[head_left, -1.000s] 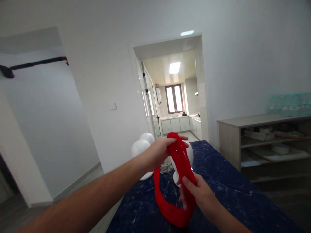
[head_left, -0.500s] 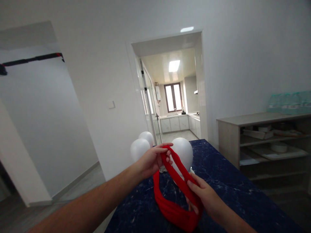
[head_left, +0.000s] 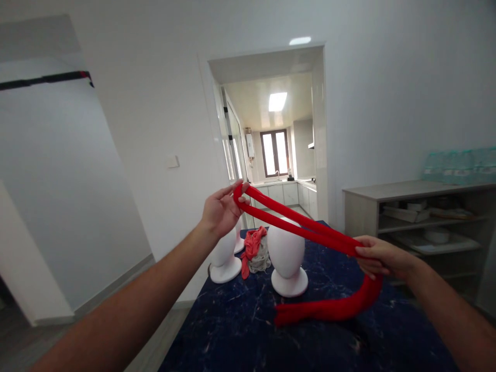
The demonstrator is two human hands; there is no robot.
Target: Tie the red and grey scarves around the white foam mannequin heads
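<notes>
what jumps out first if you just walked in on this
A bright red fabric band stretched taut between the left hand and right hand, its tail trailing onto the dark blue marbled table. Beneath it stands a white mannequin head, with another at its left.

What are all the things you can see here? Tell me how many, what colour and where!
red scarf: 1, red, stretched in the air between the two hands, its loose end hanging down to the table
egg-shaped heads: 3, white, standing on the far end of the table; one is mostly hidden
crumpled cloths: a reddish one on a pale one, lying between the heads
table: 1, dark blue marbled, in front
shelf unit: 1, grey-brown, by the right wall, with things on its shelves
wrapped pack: greenish, on top of the shelf unit
kitchen doorway: 1, white, straight ahead
left hand: pinching the scarf's far end
right hand: gripping the scarf lower down
</notes>
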